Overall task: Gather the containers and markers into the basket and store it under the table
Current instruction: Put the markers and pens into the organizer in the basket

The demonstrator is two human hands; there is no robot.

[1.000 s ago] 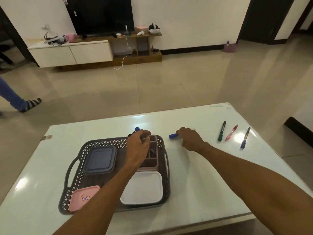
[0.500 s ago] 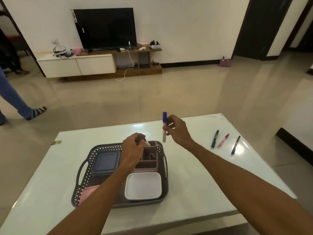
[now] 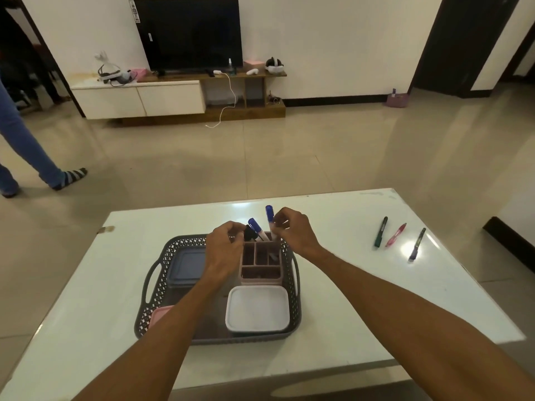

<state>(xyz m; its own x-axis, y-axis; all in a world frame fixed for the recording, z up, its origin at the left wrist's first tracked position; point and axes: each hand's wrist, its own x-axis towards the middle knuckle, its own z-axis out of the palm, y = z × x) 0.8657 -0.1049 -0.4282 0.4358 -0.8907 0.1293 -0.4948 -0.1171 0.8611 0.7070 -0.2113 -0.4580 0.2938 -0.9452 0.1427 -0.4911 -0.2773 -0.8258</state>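
A grey lattice basket (image 3: 295, 287) sits on the white table (image 3: 347, 285). Inside it are a blue-lidded container (image 3: 185, 266), a white-lidded container (image 3: 257, 308), a pink container (image 3: 158, 315) partly under my left forearm, and a pink divided organizer (image 3: 260, 263). My right hand (image 3: 292, 230) holds a blue-capped marker (image 3: 269, 215) upright over the organizer's far compartment. My left hand (image 3: 224, 247) pinches another blue-capped marker (image 3: 255, 227) and a black-capped one (image 3: 249, 233) that lean in the organizer. Green (image 3: 380, 231), pink (image 3: 395, 234) and purple (image 3: 417, 243) markers lie on the table to the right.
Someone's jeans-clad leg and striped sock (image 3: 72, 176) stand on the tiled floor at the left. A TV (image 3: 189, 34) on a low cabinet (image 3: 139, 99) lines the far wall. A dark doorway (image 3: 460, 44) opens at the right.
My right hand picked the blue-capped marker off the table, lifted it upright and brought it left over the organizer. My left hand stayed at the organizer with its markers.
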